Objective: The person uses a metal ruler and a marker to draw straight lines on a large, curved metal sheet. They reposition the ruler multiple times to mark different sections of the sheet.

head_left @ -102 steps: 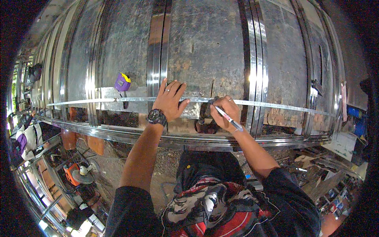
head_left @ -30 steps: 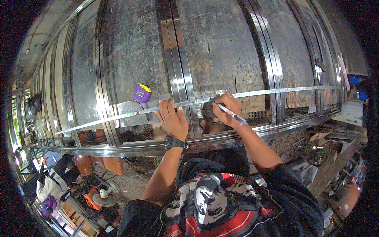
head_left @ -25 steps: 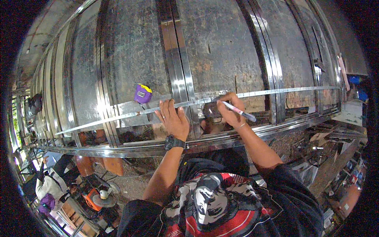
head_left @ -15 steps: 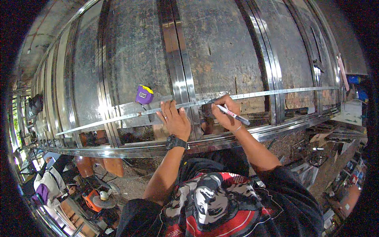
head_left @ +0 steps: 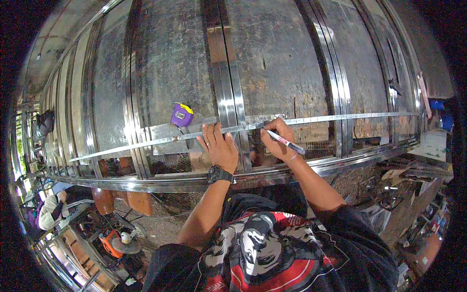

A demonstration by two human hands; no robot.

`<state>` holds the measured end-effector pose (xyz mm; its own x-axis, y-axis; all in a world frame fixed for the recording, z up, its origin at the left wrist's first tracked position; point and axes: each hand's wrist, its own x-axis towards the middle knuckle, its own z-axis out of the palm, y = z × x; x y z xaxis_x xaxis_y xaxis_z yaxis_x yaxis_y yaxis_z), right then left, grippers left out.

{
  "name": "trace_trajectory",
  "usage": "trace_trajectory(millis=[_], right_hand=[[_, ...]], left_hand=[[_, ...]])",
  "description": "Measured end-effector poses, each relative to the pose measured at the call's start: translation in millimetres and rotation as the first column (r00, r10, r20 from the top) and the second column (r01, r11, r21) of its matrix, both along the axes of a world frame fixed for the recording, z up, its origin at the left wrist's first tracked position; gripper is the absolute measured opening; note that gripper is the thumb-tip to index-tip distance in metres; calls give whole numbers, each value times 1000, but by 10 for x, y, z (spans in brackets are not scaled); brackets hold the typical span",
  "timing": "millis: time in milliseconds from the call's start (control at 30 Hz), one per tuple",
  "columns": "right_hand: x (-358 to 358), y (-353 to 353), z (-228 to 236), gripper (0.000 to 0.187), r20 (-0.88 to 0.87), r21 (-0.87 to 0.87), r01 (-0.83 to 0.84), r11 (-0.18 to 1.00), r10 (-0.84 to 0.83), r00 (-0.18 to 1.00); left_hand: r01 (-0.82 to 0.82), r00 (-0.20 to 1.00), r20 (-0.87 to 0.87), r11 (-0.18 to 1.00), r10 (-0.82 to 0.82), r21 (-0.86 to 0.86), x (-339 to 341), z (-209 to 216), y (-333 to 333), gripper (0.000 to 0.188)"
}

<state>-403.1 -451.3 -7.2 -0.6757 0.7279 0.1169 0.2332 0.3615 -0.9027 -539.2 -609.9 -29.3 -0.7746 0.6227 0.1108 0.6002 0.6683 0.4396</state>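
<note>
A long, thin metal strip lies crosswise over a frame of shiny metal bars. My left hand is spread flat, its fingertips on the strip near the middle bars; a dark watch is on that wrist. In my right hand, just right of those bars, a white marker pen is gripped between thumb and fingers. The pen slants, its tip end at the strip's edge and partly hidden by my fingers. Beyond my left hand rests a purple and yellow tape measure.
Worn grey boards lie between the bars. Along the near side runs a shiny rail. Down on the left, an orange power tool with a round disc sits on the ground, and another person is at the far left.
The whole view has shifted slightly. My hands keep nearly the same places on the strip, pen still in the right one. The person at the far left has moved farther away.
</note>
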Motion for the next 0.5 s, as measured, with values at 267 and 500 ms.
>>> trace_trajectory(millis=[267, 500], right_hand=[[-6, -1, -49, 18, -54, 18, 2, 1000, -1, 999], [-11, 29, -137, 19, -86, 116, -11, 993, 21, 996]], left_hand=[[13, 1000, 2, 1000, -13, -8, 14, 20, 26, 46], [2, 1000, -11, 1000, -2, 9, 22, 25, 37, 47]])
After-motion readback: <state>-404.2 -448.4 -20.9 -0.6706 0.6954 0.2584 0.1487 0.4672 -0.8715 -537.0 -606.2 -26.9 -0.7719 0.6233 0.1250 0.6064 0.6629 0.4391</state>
